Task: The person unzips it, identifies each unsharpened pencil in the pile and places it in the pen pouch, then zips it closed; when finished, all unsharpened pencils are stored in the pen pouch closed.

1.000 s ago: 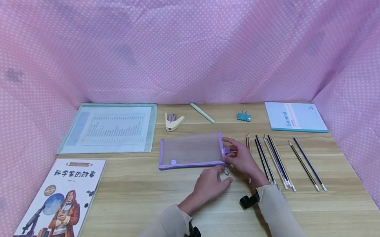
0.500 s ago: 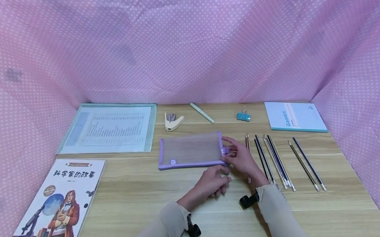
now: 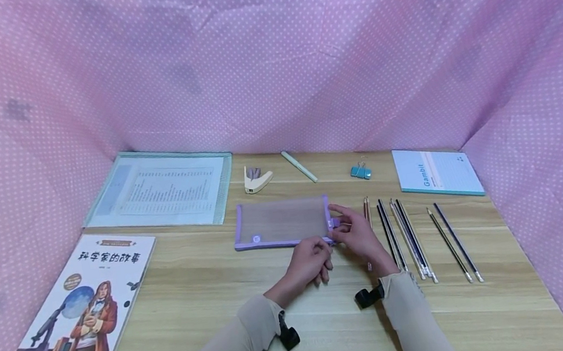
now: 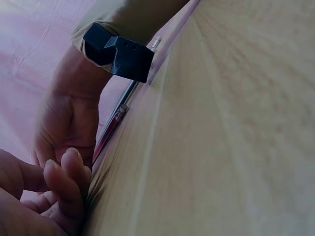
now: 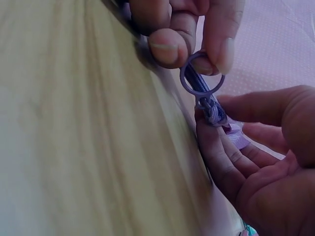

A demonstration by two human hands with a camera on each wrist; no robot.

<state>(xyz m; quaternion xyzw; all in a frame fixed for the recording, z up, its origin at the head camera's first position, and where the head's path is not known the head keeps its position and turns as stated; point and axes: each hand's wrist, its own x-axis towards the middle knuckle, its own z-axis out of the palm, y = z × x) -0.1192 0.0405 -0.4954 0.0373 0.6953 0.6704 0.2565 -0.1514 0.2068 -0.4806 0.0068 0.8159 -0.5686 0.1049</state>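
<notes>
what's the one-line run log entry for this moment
left hand: pinches zipper ring | right hand: grips pouch end tab | mesh pouch: flat on table | pencils: beside right hand

Pouch (image 3: 282, 222) corner hidden under the hands (image 3: 339, 241)

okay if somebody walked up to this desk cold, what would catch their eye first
Probably the two hands meeting at mid-desk on the purple mesh pouch: the left hand pinches its ring pull while the right hand holds the pouch's right end. Next, the illustrated book at the near left, and the row of pencils laid out just right of the hands.
</notes>
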